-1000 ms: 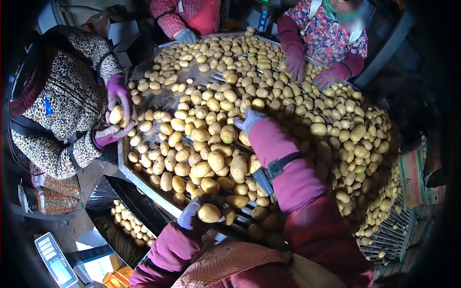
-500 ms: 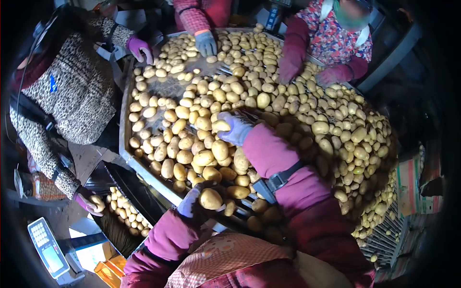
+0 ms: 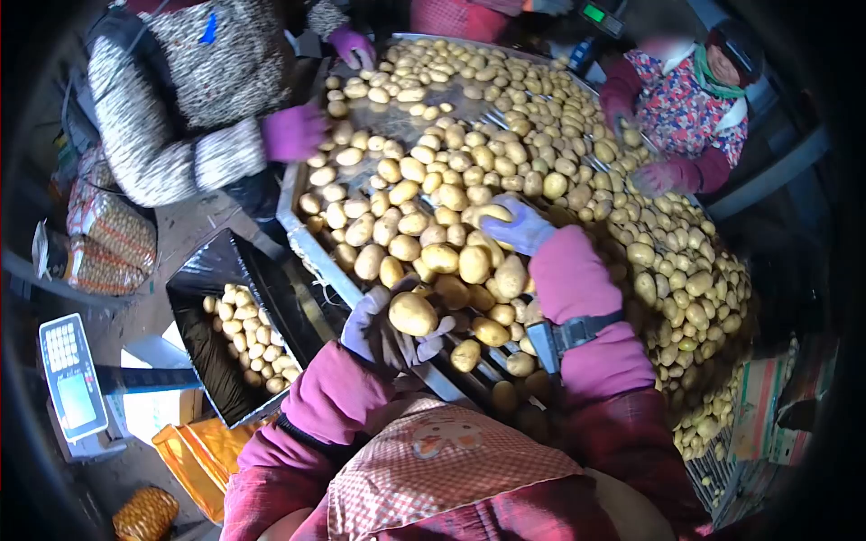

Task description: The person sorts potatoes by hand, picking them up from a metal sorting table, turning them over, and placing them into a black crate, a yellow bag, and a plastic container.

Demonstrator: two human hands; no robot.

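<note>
Left hand [image 3: 383,343] is cupping a large potato [image 3: 413,313], tan, rounded, faintly speckled, near the metal table's rim [image 3: 327,268]; right hand [image 3: 521,227] is pinching a yellowish potato [image 3: 492,214] at the heap [image 3: 439,259]. Lavender gloves are covering both. Glossy black plastic [image 3: 194,347] is lining an open box, which is holding loose, pale potatoes [image 3: 248,335].

Left fingers [image 3: 435,342] cup upward, close in, while right fingers [image 3: 510,235] curl farther forward.

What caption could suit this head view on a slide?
Left hand cradles one potato; right hand holds another potato over the potato-covered table.
</note>
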